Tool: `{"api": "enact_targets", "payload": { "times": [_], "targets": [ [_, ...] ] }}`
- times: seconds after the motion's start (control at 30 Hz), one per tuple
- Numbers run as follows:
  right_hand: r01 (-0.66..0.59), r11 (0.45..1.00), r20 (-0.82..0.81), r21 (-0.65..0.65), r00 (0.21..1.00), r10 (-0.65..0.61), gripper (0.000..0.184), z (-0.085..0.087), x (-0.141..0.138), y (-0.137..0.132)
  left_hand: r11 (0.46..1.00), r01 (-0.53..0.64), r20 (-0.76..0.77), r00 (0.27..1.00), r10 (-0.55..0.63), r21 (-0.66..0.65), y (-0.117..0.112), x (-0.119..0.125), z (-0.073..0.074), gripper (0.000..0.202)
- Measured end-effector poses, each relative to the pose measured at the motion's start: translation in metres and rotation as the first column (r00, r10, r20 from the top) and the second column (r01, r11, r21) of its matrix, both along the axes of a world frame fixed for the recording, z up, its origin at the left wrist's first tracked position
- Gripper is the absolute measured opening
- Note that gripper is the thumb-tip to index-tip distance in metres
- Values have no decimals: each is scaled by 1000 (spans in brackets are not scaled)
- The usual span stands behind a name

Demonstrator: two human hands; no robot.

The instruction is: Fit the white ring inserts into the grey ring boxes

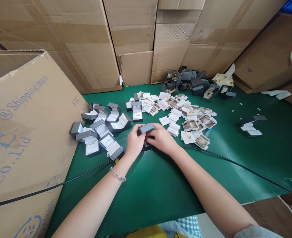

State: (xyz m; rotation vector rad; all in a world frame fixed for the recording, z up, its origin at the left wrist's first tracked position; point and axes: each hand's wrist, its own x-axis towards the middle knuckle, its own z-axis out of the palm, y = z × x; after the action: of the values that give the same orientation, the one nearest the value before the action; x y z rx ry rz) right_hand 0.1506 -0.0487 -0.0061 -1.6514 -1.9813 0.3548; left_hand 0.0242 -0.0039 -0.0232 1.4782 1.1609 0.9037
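Note:
A small grey jewelry box [146, 128] is held between my two hands near the middle of the table. My left hand [134, 141] grips its left side, fingers wrapped round it. From the right, my right hand [161, 138] has its fingers closed on the same box. The box's lower part is mostly hidden by my fingers. Left of my hands stand several open grey boxes with white linings [109, 142]. Beyond and to the right lies a heap of white inserts [175, 112], some showing beige undersides.
Dark boxes [197, 82] are piled at the back right. One open box [252, 127] sits apart on the right of the green table [161, 185]. Black cables [235, 161] cross the table. A large carton [32, 132] borders the left side; more cartons [136, 29] wall the back.

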Motion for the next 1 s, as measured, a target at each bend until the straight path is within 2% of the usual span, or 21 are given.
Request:
{"api": "enact_targets", "payload": {
  "times": [0.27,0.53,1.0],
  "targets": [
    [2,1000,-48,-12,999,-2,13,-2,-2,0,1000,20,9,1000,-20,15,0,0,0,18],
    [-13,1000,-25,7,1000,13,16,-5,2,1,999,46,-13,999,-46,-5,-1,-1,2,19],
    [54,994,-111,-97,992,-65,16,-2,0,0,998,66,-66,996,-65,16,1,-1,-2,22]
  ]
}}
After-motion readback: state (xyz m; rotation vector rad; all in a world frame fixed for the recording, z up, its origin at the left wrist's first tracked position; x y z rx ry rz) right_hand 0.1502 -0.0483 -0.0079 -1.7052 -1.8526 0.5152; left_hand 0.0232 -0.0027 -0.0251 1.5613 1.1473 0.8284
